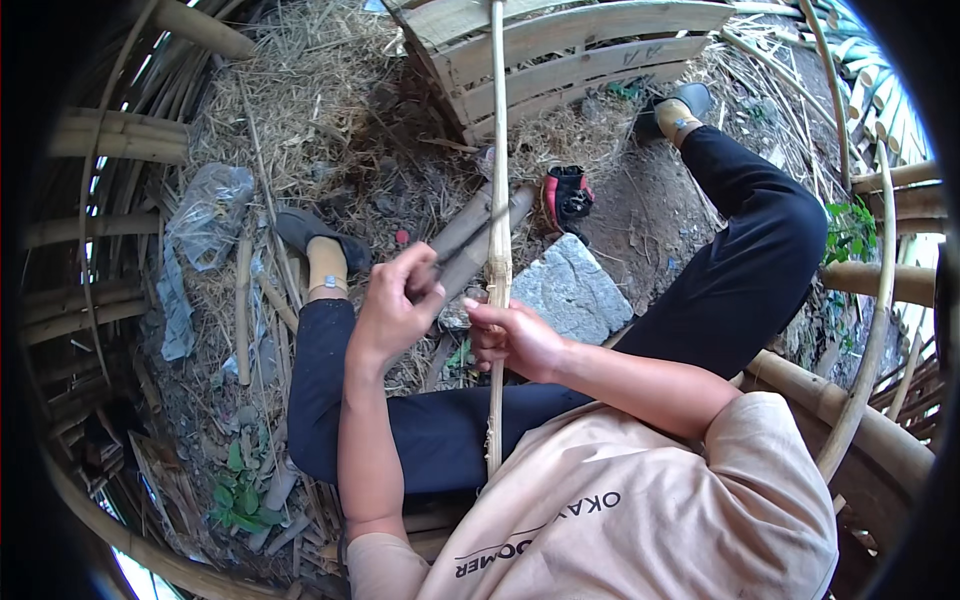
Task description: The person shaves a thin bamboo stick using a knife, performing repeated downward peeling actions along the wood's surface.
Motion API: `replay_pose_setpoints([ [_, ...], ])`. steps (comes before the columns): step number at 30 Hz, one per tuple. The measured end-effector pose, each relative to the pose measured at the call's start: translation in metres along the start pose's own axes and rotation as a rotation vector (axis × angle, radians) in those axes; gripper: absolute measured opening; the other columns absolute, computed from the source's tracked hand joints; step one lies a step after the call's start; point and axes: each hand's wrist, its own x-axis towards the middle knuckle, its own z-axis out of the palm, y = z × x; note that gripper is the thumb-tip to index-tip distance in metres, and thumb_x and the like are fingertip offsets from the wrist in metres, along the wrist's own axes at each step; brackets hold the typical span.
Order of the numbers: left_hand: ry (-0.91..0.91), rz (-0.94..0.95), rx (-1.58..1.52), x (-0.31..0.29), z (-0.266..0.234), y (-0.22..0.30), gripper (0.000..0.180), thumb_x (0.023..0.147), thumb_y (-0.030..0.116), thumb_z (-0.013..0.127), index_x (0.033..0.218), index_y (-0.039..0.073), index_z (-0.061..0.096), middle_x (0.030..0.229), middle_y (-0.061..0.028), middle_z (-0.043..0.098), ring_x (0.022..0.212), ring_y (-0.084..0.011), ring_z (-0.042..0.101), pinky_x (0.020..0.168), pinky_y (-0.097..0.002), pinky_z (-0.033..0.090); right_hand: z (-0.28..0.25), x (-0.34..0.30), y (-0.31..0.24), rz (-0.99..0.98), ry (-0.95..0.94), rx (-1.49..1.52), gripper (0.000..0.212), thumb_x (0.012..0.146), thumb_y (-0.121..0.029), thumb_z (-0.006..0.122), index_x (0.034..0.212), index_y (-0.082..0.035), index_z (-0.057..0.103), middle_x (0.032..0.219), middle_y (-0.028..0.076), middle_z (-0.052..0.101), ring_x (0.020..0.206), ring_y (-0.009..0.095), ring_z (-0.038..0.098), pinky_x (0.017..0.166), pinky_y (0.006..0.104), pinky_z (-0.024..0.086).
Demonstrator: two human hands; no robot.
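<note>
A long, pale bamboo pole (500, 130) runs from the top of the view down to my lap, with a thicker joint near its middle. My right hand (520, 338) is closed around it just below that joint, thumb pointing left. My left hand (398, 308) is closed, left of the pole. From its fingers a thin, dark, knife-like blade (468, 240) slants up and right toward the pole; it is blurred, and the handle is mostly hidden. I cannot tell whether the blade touches the pole.
A grey stone block (572, 290) lies right of the pole, near a red and black object (567, 200). A slatted wooden crate (580, 55) stands ahead. A clear plastic bag (210, 215) rests on straw at left. Bamboo rails (880, 283) enclose the sides.
</note>
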Motion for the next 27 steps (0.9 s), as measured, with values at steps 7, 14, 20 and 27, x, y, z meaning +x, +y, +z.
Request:
replay_pose_setpoints([
  [7,0.008,0.161,0.215,0.016,0.003,0.000,0.028,0.076,0.006,0.074,0.075,-0.002,0.047,0.059,-0.0156,0.044,0.051,-0.0292,0.046,0.055,-0.0375,0.040,-0.002,0.001,0.008,0.214,-0.091,-0.007,0.052,0.100,-0.039,0.058,0.061,-0.021,0.029,0.052,-0.007,0.022,0.045,0.010,0.023,0.049,0.0310,0.022],
  [14,0.071,0.242,0.367,0.017,0.009,-0.017,0.015,0.074,0.003,0.068,0.083,0.003,0.056,0.077,-0.0178,0.062,0.079,-0.0416,0.062,0.068,-0.0502,0.049,0.002,-0.002,0.014,0.187,-0.068,0.040,0.047,0.102,-0.043,0.052,0.065,-0.018,0.036,0.054,-0.006,0.025,0.047,0.011,0.024,0.052,0.0297,0.025],
  [20,-0.020,0.232,0.378,0.013,0.025,-0.018,0.016,0.078,0.012,0.068,0.073,0.004,0.055,0.068,-0.0177,0.061,0.069,-0.0417,0.063,0.060,-0.0498,0.048,-0.015,-0.004,0.007,0.269,-0.184,0.023,0.043,0.103,-0.040,0.050,0.069,-0.015,0.040,0.053,-0.006,0.025,0.045,0.009,0.023,0.047,0.0272,0.021],
  [27,0.091,0.328,0.470,0.025,0.031,-0.022,0.025,0.085,0.016,0.066,0.066,0.004,0.054,0.064,-0.0167,0.061,0.062,-0.0407,0.062,0.056,-0.0487,0.047,-0.020,0.001,0.010,0.271,-0.198,0.012,0.043,0.105,-0.033,0.049,0.068,-0.014,0.040,0.052,-0.006,0.024,0.043,0.009,0.020,0.045,0.0276,0.017],
])
